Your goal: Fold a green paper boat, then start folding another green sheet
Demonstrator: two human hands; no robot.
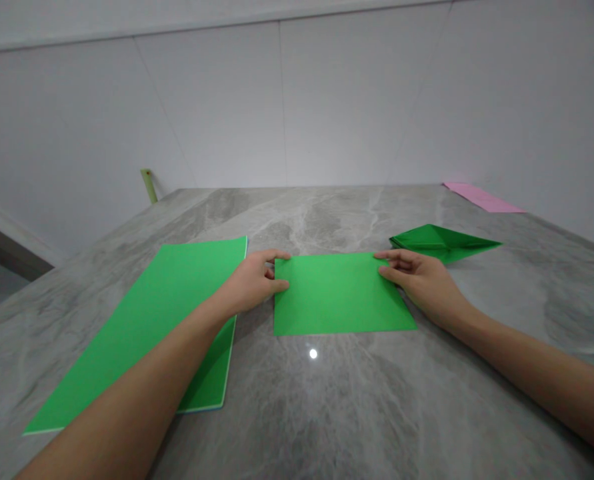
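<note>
Head view: grey marbled tabletop, pale panelled wall along its far side. Green sheet sits mid-table, between the two hands, wider than deep, long edges running left to right. No crease lines visible on its upper face; cannot tell if it lies fully flat or is slightly raised.

Left hand comes in from near left, has the green sheet by its left edge toward the far corner: index finger at the far edge, thumb on the face just nearer. Right hand comes in from near right, has the far right corner between thumb and fingers. Both hands gripping the green sheet; how tight, cannot tell.

Left side: stack of larger green paper, pale edges, bit of blue at the near right corner underneath. Left forearm crosses above it. Left hand is just beside its right edge.

Right side, beyond the right hand: folded green paper, darker, pointed toward the right, partly hidden by the hand. Touching or not, cannot tell. Far right, near the wall: pink paper, flat. Far left, at the table edge: yellow-green strip, upright, tilted. Small bright reflection on the tabletop, just nearer than the green sheet.
</note>
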